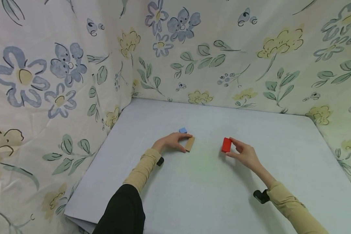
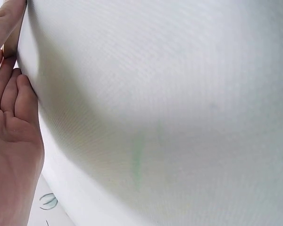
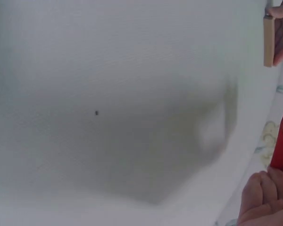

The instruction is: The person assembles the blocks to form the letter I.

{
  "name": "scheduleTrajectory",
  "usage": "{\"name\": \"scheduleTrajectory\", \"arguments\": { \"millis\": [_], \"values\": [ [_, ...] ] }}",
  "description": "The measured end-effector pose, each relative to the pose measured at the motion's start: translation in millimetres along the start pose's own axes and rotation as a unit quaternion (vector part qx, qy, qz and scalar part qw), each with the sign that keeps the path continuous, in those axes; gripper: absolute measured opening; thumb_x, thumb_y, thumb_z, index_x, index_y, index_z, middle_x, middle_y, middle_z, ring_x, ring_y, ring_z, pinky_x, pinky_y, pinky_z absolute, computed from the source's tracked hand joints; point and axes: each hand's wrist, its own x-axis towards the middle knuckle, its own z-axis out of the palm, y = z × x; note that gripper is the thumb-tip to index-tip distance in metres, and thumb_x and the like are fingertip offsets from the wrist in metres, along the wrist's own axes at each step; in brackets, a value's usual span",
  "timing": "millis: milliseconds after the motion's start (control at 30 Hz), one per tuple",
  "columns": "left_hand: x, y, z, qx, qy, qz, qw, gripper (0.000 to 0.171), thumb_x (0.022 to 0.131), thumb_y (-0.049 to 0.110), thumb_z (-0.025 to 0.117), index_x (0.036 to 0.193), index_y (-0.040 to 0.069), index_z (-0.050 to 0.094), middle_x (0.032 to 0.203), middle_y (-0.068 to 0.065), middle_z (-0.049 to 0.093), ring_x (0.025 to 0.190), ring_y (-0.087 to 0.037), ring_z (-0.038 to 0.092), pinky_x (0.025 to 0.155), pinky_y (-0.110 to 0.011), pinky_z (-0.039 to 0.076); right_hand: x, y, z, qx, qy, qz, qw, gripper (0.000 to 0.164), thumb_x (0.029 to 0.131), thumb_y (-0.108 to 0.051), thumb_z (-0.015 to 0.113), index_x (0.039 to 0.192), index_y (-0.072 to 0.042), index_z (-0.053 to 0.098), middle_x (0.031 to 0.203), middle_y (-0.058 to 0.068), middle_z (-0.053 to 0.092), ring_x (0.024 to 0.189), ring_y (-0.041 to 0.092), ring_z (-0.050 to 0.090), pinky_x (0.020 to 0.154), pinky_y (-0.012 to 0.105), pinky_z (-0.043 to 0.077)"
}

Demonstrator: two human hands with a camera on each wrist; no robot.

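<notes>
My left hand (image 1: 173, 141) holds a flat natural-wood block (image 1: 190, 144) by its two ends, thumb at the near end and fingers at the far one. Just behind those fingers a small blue block (image 1: 182, 130) sits on the table. To the right, a red rectangular block (image 1: 226, 145) is pinched between thumb and fingertip of my right hand (image 1: 247, 156), its shadow falling apart from it on the table. In the right wrist view the wooden block (image 3: 269, 42) stands on its narrow side, and the red block (image 3: 281, 146) shows edge-on, partly cut off.
A white table (image 1: 204, 188) spreads under both hands. Floral cloth (image 1: 193, 65) hangs along its back and left side. Dark wrist devices (image 1: 261, 196) are strapped at both sleeves.
</notes>
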Motion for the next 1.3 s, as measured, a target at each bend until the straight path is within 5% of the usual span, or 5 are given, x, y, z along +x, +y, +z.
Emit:
{"name": "scheduleTrajectory", "arguments": {
  "millis": [667,1300],
  "values": [
    [-0.4,-0.5,0.7,0.007,0.000,0.008,0.9999,0.078,0.078,0.028,0.078,0.145,0.025,0.040,0.153,0.003,0.035,0.144,-0.017,0.027,0.118,-0.036,0.024,2,-30,-7,0.038,0.021,-0.002,0.999,0.072,0.082,-0.022,0.075,0.144,-0.007,0.041,0.143,0.019,0.046,0.130,0.036,0.047,0.097,0.039,0.044],
    [-1.1,0.2,0.1,-0.011,0.004,0.009,0.9999,0.078,0.077,0.027,0.079,0.145,0.025,0.041,0.153,0.003,0.036,0.144,-0.017,0.027,0.118,-0.035,0.024,6,-33,14,0.060,-0.012,-0.005,0.998,0.072,0.081,-0.022,0.076,0.142,-0.007,0.043,0.142,0.018,0.048,0.129,0.036,0.048,0.098,0.040,0.045]
  ]
}}
